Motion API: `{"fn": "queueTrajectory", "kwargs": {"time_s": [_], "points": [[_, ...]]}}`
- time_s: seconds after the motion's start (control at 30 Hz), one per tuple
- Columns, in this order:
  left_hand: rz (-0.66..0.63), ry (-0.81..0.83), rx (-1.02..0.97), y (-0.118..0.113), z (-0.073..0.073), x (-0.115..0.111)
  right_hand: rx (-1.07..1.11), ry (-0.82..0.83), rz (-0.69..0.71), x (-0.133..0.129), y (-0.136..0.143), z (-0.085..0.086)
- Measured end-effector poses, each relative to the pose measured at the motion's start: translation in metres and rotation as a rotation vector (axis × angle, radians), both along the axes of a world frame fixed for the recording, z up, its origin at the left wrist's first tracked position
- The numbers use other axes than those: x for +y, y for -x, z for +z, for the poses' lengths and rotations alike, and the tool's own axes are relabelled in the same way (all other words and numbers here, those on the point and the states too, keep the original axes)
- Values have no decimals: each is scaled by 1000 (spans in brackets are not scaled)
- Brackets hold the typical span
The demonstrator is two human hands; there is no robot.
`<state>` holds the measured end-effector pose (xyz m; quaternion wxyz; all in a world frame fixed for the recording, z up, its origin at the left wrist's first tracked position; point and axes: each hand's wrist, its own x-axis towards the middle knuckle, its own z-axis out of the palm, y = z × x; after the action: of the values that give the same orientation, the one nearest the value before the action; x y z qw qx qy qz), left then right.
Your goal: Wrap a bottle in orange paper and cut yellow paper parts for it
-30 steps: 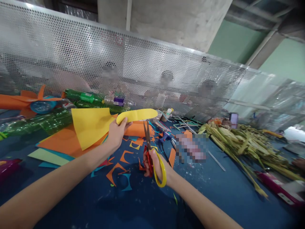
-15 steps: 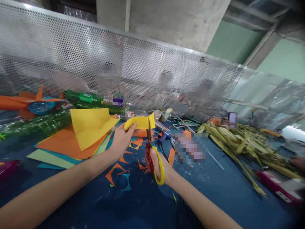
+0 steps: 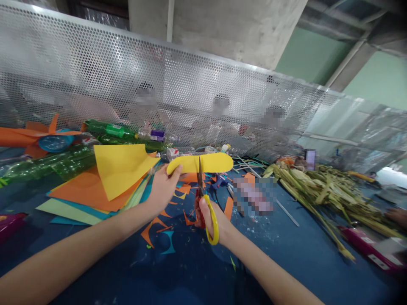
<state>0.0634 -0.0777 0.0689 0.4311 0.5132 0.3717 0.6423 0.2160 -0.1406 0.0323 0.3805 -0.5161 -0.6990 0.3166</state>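
My left hand [image 3: 165, 186] pinches the left end of a long yellow paper strip [image 3: 218, 163] with rounded ends. My right hand [image 3: 210, 214] grips scissors [image 3: 213, 224] with yellow and red handles. Their dark blades point upward and cross the strip near its middle. Whether they are cutting through the paper is hard to make out. Below the hands, orange and blue paper offcuts [image 3: 168, 242] lie scattered on the blue tabletop [image 3: 127, 267].
To the left, a yellow sheet [image 3: 121, 167] rests on stacked coloured paper [image 3: 92, 190]. Green plastic bottles [image 3: 60, 163] lie behind it. Dried husks and stalks [image 3: 305, 182] spread at right, beside a purple package [image 3: 365, 245]. A perforated metal panel [image 3: 190, 76] stands behind, people dimly visible through it.
More of the yellow strip now shows to the right of the blades, ending in a rounded tip; before, it stopped just past them. Both hands have hardly moved.
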Motion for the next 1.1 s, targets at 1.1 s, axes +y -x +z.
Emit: {"fn": "queueTrajectory", "kwargs": {"time_s": [1.1], "points": [[-17,-18,39,0,2,-2,-173,-128,21,-1,1,8]]}}
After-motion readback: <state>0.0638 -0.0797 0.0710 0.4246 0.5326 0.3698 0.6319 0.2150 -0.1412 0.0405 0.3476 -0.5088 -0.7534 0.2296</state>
